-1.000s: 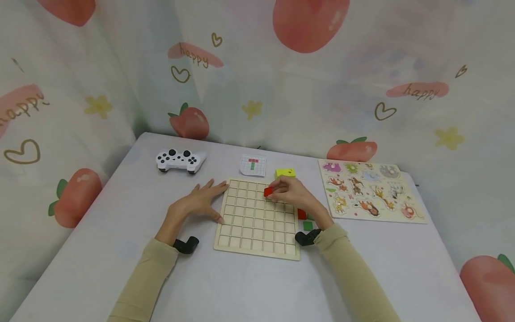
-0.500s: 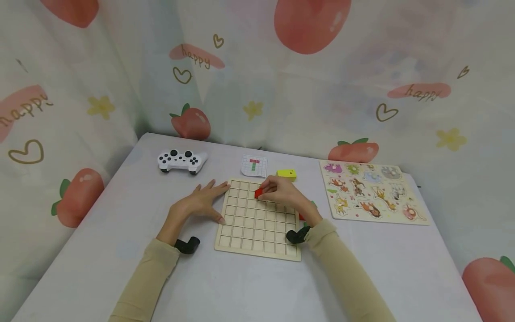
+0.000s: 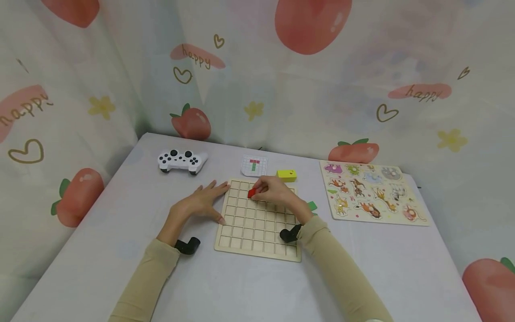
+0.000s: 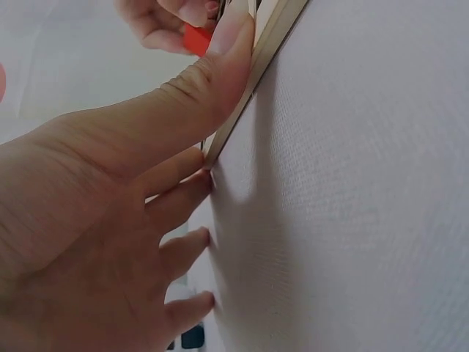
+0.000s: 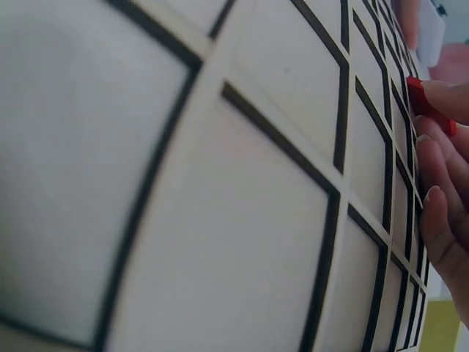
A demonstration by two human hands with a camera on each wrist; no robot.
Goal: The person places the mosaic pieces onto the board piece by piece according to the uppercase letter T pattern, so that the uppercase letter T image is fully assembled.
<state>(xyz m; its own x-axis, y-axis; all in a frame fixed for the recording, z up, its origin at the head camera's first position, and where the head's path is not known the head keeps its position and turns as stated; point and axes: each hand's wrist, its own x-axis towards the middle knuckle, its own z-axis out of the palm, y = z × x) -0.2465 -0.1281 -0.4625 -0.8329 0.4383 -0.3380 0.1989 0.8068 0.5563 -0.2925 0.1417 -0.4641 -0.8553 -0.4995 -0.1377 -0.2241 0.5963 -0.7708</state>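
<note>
A pale wooden grid board lies on the table, divided into square cells. My right hand pinches a red square tile between thumb and fingers over the board's far rows. In the right wrist view the red tile is tilted, close to the grid. My left hand rests with fingers spread at the board's left edge. The left wrist view shows its thumb on the board's edge and the other fingertips touching the table.
Behind the board lie a card with a red and green T pattern and a yellow block. Green tiles show beside my right wrist, partly hidden. A white game controller is at the back left, an animal puzzle board at the right.
My right hand has moved left across the far part of the board, carrying the red tile. The left hand has stayed at the board's left edge.
</note>
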